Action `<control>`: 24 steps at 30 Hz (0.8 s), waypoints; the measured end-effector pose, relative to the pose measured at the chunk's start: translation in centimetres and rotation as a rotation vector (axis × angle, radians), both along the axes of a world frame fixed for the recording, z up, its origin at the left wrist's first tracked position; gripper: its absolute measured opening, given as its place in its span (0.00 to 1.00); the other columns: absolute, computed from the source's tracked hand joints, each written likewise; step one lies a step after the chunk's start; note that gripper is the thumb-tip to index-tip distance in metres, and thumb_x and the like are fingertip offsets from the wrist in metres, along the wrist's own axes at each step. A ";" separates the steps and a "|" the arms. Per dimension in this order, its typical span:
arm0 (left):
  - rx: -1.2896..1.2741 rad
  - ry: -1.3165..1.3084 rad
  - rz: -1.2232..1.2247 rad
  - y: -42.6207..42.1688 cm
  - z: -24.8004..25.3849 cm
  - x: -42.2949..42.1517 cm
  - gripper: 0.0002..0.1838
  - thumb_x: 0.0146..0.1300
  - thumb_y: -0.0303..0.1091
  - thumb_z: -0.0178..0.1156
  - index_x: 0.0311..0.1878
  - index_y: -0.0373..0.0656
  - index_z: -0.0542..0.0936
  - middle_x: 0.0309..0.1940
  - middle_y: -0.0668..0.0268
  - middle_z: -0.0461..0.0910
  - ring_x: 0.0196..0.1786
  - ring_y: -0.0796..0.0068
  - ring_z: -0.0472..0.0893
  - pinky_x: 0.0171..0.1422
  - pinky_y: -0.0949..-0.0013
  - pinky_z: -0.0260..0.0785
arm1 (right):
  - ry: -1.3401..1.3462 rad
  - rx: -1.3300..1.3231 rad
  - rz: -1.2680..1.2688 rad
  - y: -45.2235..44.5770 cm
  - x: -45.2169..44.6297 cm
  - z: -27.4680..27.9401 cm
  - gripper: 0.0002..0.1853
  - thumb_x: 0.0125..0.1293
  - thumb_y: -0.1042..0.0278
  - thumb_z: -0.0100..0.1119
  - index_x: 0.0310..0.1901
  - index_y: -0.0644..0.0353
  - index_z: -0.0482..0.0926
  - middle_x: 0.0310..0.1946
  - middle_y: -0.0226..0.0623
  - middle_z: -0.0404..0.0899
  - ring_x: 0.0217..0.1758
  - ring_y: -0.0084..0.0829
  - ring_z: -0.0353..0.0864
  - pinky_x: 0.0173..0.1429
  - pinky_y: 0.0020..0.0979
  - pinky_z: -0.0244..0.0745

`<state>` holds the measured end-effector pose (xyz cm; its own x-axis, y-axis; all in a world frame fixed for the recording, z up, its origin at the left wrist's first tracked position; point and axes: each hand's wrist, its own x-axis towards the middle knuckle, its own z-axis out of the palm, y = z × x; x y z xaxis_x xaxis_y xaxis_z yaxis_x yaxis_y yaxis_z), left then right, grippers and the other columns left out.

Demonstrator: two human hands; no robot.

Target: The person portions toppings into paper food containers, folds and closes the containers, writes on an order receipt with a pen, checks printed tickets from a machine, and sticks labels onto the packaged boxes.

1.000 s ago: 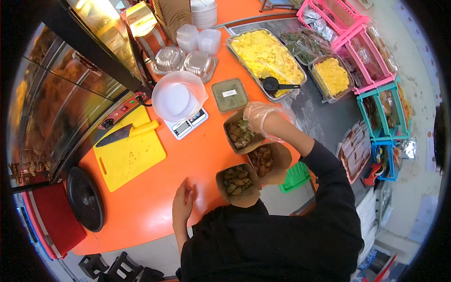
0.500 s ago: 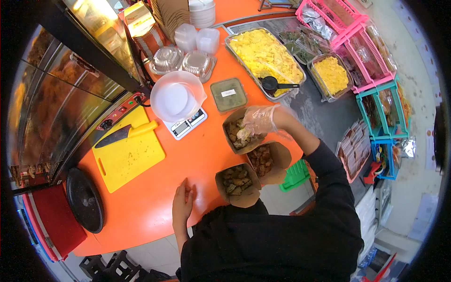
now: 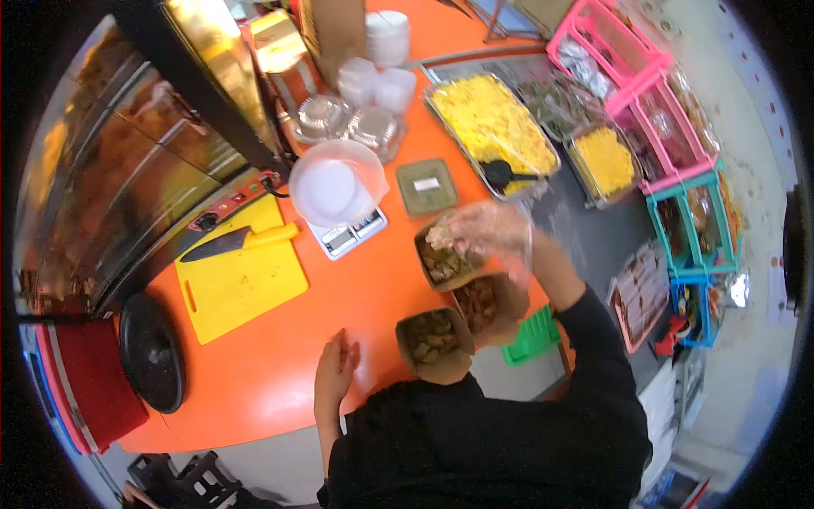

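My right hand (image 3: 485,229), in a clear plastic glove, is closed on a pale greenish food piece (image 3: 440,235) just above the upper paper box (image 3: 443,265), which holds similar pieces. Below it stands a second paper box (image 3: 509,307) with reddish-brown pieces, and nearer my body a third box (image 3: 434,341) with brownish pieces. My bare left hand (image 3: 337,369) rests at the front edge of the orange table (image 3: 263,373), fingers slightly apart and holding nothing. A square green-tinted container (image 3: 426,187) with a white label lies beyond the upper box.
A bowl (image 3: 337,184) sits on a scale (image 3: 346,240). Left are a knife (image 3: 240,243), a yellow board (image 3: 246,288) and a black round lid (image 3: 152,353). Yellow food fills a large tray (image 3: 490,120); a black scoop (image 3: 500,175) lies there. Pink baskets (image 3: 666,119) stand right.
The whole view has shifted slightly. My right hand has lifted from inside the upper box with a food piece between its fingers. My left hand stays at the table edge.
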<state>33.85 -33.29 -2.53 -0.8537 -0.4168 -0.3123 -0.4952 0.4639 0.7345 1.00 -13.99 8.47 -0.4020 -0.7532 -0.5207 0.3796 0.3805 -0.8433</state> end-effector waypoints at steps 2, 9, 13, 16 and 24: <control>-0.006 -0.017 0.002 -0.1 0.1 -0.1 0.24 0.62 0.36 0.54 0.59 0.36 0.67 0.42 0.50 0.74 0.43 0.57 0.76 0.49 0.62 0.69 | -0.112 -0.319 -0.045 -1.5 2.3 1.2 0.17 0.64 0.65 0.56 0.50 0.65 0.75 0.40 0.35 0.80 0.33 0.19 0.76 0.31 0.18 0.69; -0.148 -0.089 -0.073 0.2 -0.6 1.4 0.27 0.62 0.44 0.51 0.62 0.40 0.64 0.50 0.45 0.72 0.52 0.47 0.74 0.54 0.53 0.67 | -0.340 -0.608 0.394 -8.4 13.6 16.1 0.16 0.64 0.66 0.54 0.47 0.69 0.75 0.47 0.44 0.77 0.44 0.30 0.78 0.45 0.29 0.74; -0.136 0.058 0.095 1.3 4.5 5.9 0.31 0.61 0.47 0.51 0.64 0.42 0.61 0.53 0.44 0.71 0.54 0.47 0.73 0.57 0.53 0.66 | 0.061 -1.279 1.007 -11.8 19.3 19.7 0.15 0.62 0.69 0.57 0.50 0.65 0.76 0.47 0.42 0.77 0.44 0.37 0.79 0.49 0.33 0.73; -0.124 0.007 0.161 1.1 2.4 9.8 0.32 0.61 0.48 0.51 0.65 0.42 0.60 0.54 0.46 0.70 0.55 0.48 0.72 0.58 0.54 0.65 | 0.002 -1.402 0.991 -11.6 23.5 20.6 0.12 0.58 0.69 0.64 0.43 0.64 0.81 0.34 0.38 0.82 0.35 0.39 0.81 0.36 0.28 0.75; 0.168 0.110 0.258 0.2 1.7 15.8 0.27 0.62 0.40 0.53 0.63 0.39 0.64 0.51 0.52 0.74 0.51 0.58 0.76 0.57 0.62 0.66 | -0.217 -1.289 0.757 -13.5 26.9 20.8 0.13 0.59 0.70 0.62 0.45 0.65 0.79 0.36 0.38 0.80 0.36 0.34 0.79 0.38 0.28 0.73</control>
<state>49.69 -33.13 -0.87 -0.7592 -0.5741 -0.3065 -0.4937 0.2011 0.8461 27.93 -27.47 29.26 0.2744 -0.7158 0.6421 0.5958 -0.3976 -0.6978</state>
